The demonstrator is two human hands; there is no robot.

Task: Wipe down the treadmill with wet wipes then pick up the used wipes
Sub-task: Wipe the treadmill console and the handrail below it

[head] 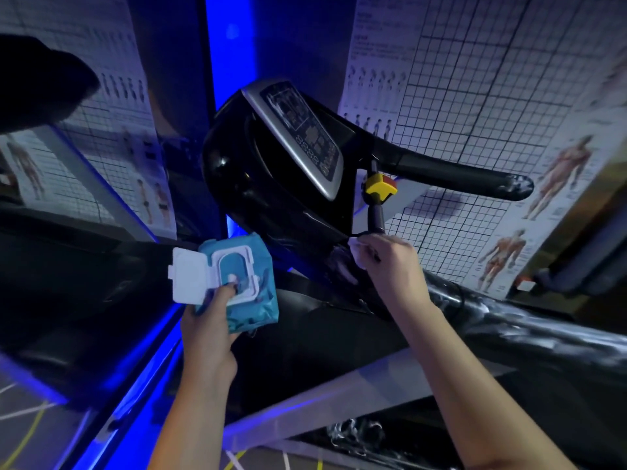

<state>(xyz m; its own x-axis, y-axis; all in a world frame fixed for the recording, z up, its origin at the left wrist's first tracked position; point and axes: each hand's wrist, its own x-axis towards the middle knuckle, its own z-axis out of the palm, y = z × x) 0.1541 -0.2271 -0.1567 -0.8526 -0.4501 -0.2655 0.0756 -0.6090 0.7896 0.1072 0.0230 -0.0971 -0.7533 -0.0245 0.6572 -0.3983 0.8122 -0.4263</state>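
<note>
My left hand (212,322) holds a teal pack of wet wipes (249,301) from below, thumb resting on its opening; the white flip lid (188,274) stands open to the left. My right hand (386,262) is closed on a small white wipe (356,247), pressed against the lower edge of the black treadmill console (258,184). The grey control panel (302,134) sits above, tilted. A yellow and red safety key (380,186) hangs at the console's right, just above my right hand. The right handlebar (458,176) reaches out to the right.
Anatomy and grid posters (492,96) cover the wall behind. A plastic-wrapped black side rail (526,320) runs lower right. A blue light strip (227,49) glows behind the console. The floor at lower left carries taped lines (27,432).
</note>
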